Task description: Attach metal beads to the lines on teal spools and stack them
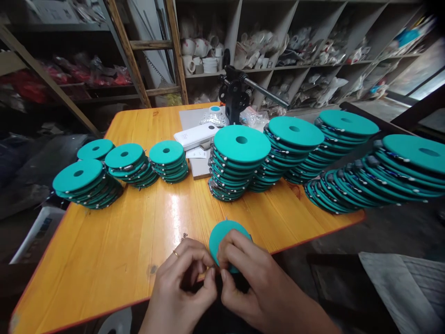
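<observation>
At the near edge of the table [139, 241], 1 teal disc [217, 234] sits partly hidden by the right hand [255, 273], the left hand [186, 283] just beside. Both grips are narrow; their contents cannot be told. Beyond stand 8 disc stacks [232, 150].

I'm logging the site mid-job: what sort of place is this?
Probably a small workshop with storage: stacks of teal discs stand on a wooden table, a black lever tool stands behind them, and compartmented shelving holds bagged goods.
</observation>
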Motion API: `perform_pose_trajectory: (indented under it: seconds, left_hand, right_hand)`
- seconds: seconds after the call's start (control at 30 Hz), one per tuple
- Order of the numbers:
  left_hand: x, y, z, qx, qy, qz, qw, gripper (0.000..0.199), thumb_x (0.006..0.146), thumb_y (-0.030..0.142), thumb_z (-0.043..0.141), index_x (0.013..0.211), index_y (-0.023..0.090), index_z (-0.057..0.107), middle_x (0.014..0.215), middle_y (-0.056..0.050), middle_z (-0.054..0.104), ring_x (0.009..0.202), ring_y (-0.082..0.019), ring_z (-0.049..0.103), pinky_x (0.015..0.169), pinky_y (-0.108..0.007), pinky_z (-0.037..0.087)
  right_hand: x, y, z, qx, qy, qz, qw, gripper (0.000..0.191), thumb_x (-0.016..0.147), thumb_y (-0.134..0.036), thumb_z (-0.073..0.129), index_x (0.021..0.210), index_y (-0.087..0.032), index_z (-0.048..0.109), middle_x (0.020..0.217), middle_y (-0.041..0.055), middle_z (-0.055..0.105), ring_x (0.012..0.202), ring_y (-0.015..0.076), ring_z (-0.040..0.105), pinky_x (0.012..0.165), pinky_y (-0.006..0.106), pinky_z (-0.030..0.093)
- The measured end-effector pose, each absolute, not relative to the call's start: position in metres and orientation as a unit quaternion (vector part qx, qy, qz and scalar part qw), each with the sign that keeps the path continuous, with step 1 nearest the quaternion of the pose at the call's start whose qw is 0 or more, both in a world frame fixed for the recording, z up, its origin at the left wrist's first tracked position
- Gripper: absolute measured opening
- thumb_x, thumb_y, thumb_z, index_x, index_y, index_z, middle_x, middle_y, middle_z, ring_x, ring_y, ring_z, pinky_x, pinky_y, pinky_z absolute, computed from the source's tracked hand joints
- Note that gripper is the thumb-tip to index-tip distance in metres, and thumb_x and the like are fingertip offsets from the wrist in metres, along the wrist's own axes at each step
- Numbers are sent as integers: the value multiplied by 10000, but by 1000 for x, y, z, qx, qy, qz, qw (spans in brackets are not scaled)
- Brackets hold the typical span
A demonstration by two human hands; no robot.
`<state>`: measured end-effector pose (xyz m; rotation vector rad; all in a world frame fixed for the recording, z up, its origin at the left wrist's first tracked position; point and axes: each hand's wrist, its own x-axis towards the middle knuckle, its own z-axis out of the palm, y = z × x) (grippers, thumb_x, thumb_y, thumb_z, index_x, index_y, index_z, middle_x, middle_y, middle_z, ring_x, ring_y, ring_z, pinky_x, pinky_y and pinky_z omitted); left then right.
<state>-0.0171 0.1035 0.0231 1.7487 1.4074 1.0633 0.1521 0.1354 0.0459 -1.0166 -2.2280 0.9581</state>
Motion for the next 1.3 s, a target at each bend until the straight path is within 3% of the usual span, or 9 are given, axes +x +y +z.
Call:
perform_pose_trajectory:
  seconds: [0.53,0.73,1.0,1.17,1.3]
  left_hand:
    - [-16,105,27,676,532,398,318,138,845,65,527,796,194,537,793,-8,551,613,-105,504,533,-215,413]
    - [-17,105,27,700,524,388,291,153,849,47,522,815,196,515,789,1,546,671,-114,536,643,-248,442]
    - [-20,101,27,689,515,412,301,140,881,64,541,857,201,557,794,9,578,660,-101,555,602,-224,452]
    - [-25,95,30,698,507,417,284,172,914,54,539,926,213,602,864,16,655,797,-93,634,720,-204,492]
    - [-24,89,33,717,503,417,242,188,904,14,523,924,189,589,853,4,641,805,-83,622,711,-185,476]
  right_hand:
    - [155,137,47,-369,-826,361,225,128,826,-48,442,832,-174,465,881,31,465,806,148,464,711,287,423]
    - [152,137,46,-374,-828,346,235,113,845,-64,440,822,-172,462,880,35,461,812,154,457,698,288,426]
    - [156,134,43,-345,-850,333,217,161,943,-83,372,913,-154,513,945,76,502,918,190,490,819,350,463]
    - [163,135,35,-314,-837,322,310,121,971,-122,467,996,-187,565,967,40,544,914,133,551,815,262,476]
    - [163,135,35,-298,-848,280,337,109,949,-129,524,1009,-188,595,954,37,583,892,123,577,789,242,482]
